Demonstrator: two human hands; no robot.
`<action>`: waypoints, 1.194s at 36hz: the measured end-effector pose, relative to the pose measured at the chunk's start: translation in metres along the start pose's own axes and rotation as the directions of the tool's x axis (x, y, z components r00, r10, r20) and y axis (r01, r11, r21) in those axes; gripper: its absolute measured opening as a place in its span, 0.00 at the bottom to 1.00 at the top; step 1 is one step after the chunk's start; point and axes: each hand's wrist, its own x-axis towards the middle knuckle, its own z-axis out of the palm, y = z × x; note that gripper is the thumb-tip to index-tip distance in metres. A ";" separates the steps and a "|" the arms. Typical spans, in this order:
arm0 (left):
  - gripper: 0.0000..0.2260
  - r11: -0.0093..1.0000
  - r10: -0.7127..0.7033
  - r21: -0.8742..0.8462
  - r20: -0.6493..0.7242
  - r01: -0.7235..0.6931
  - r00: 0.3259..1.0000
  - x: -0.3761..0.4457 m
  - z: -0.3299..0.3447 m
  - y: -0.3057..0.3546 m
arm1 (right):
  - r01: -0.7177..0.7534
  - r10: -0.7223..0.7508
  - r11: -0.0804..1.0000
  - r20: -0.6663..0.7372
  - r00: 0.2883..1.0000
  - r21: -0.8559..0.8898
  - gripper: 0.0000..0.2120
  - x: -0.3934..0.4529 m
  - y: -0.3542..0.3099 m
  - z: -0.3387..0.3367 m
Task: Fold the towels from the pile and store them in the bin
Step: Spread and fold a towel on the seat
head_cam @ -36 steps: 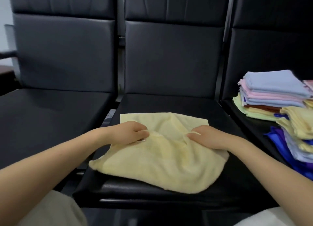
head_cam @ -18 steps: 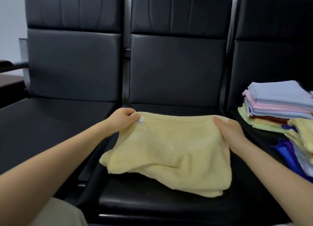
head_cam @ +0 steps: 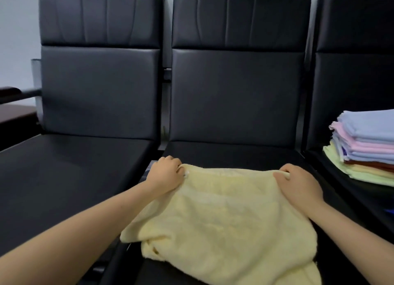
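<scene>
Towel (head_cam: 223, 216), pale yellow, lies across the middle black seat (head_cam: 223, 154), far edge pulled taut btwn both hands, near part bunched and hanging over the seat front. Left hand (head_cam: 165, 173) has fingers curled round the far-left corner, pinching it by the small white tag; right hand (head_cam: 298, 185) pinches the far-right corner, thumb on top. Stack of folded towels (head_cam: 366, 148) sits on the seat to the right, well apart. No bin in view.

Step in hand looks like squaring the top edge before the next fold. To do it well, probably: keep both corners level w/ each other, hold light tension so the edge stays straight, then lay it flat w/o letting the lumpy near-left fold (head_cam: 149, 242) get trapped underneath. Smooth that bunch out first, else the fold likely comes out crooked. Soft terry will sag and slip off the seat front if let go unevenly.
</scene>
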 end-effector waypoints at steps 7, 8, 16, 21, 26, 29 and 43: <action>0.13 0.999 -0.038 0.035 0.012 0.037 0.999 -0.002 0.002 -0.006 | 0.040 -0.043 0.999 0.150 0.988 0.021 0.06 0.011 -0.006 0.009; 0.13 0.999 -0.038 0.035 0.018 0.037 0.999 -0.003 0.002 -0.006 | 0.047 -0.049 0.999 0.175 0.983 0.016 0.06 0.010 -0.004 0.010; 0.05 0.996 -0.060 -0.060 0.102 0.066 0.993 -0.003 -0.004 -0.010 | -0.081 0.041 0.986 0.259 0.965 0.145 0.05 0.006 -0.005 0.001; 0.08 0.996 -0.077 -0.029 0.114 0.080 0.991 -0.010 -0.008 -0.004 | -0.100 0.065 0.991 0.325 0.944 0.093 0.04 0.007 -0.007 -0.002; 0.12 0.954 -0.181 -0.221 0.116 0.203 0.977 -0.014 -0.011 0.000 | -0.028 0.010 0.998 0.268 0.963 0.061 0.06 -0.004 -0.010 -0.004; 0.11 0.826 -0.263 -0.459 0.198 0.326 0.944 -0.014 -0.017 0.004 | -0.086 0.030 0.966 0.223 0.974 0.244 0.06 -0.010 -0.010 -0.009; 0.15 0.531 -0.219 -0.805 0.173 0.266 0.960 -0.038 -0.086 0.025 | -0.248 0.194 0.519 0.170 0.966 0.818 0.08 -0.020 -0.047 -0.073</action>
